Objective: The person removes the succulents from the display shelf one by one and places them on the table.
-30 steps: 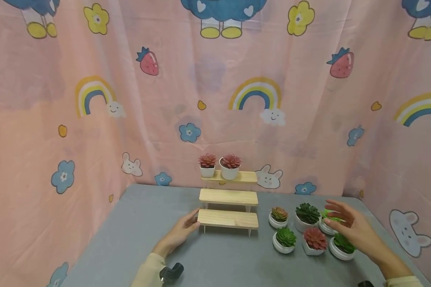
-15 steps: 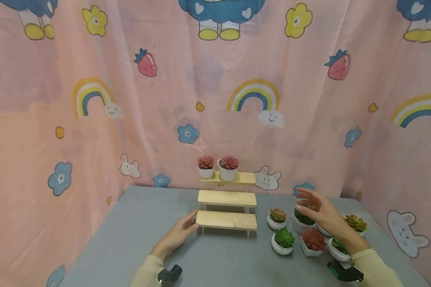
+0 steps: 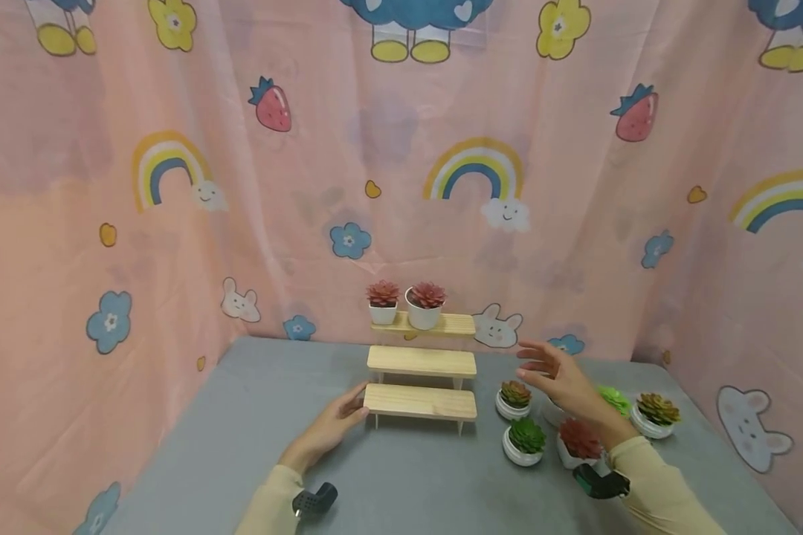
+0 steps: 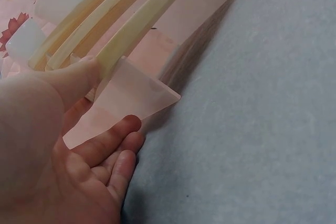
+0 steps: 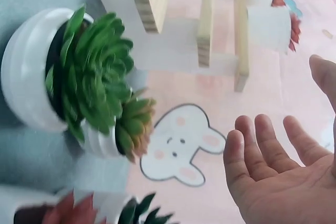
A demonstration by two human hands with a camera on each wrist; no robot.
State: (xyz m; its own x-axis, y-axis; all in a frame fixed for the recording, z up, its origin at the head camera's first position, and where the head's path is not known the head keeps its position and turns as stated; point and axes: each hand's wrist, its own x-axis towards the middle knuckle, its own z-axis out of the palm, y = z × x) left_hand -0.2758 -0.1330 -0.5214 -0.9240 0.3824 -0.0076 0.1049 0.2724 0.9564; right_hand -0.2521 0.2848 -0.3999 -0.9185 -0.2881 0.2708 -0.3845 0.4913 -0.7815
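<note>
A three-tier wooden display stand (image 3: 420, 400) with translucent side panels (image 4: 134, 90) stands at mid-table. My left hand (image 3: 326, 429) holds it at the left end of its lowest board, thumb at the board edge and fingers by the panel. Two red potted succulents, one in a squarish white pot (image 3: 383, 313) and one in a round white pot (image 3: 424, 318), sit on the top tier. My right hand (image 3: 565, 385) is in the air, fingers loosely spread with nothing in them. Below and near it are an orange-green succulent (image 3: 515, 395), a green succulent (image 3: 526, 437) and a red succulent (image 3: 579, 440).
At right, a bright green succulent (image 3: 613, 399) shows partly behind the right arm, and a yellowish succulent (image 3: 657, 409) stands beyond it. Other pots are hidden under the forearm. A pink patterned curtain (image 3: 401, 245) hangs behind the grey table (image 3: 254, 394).
My right hand has moved left, away from the right-hand pots towards the stand. A yellowish succulent at the far right has come into view. My left hand stays at the stand.
</note>
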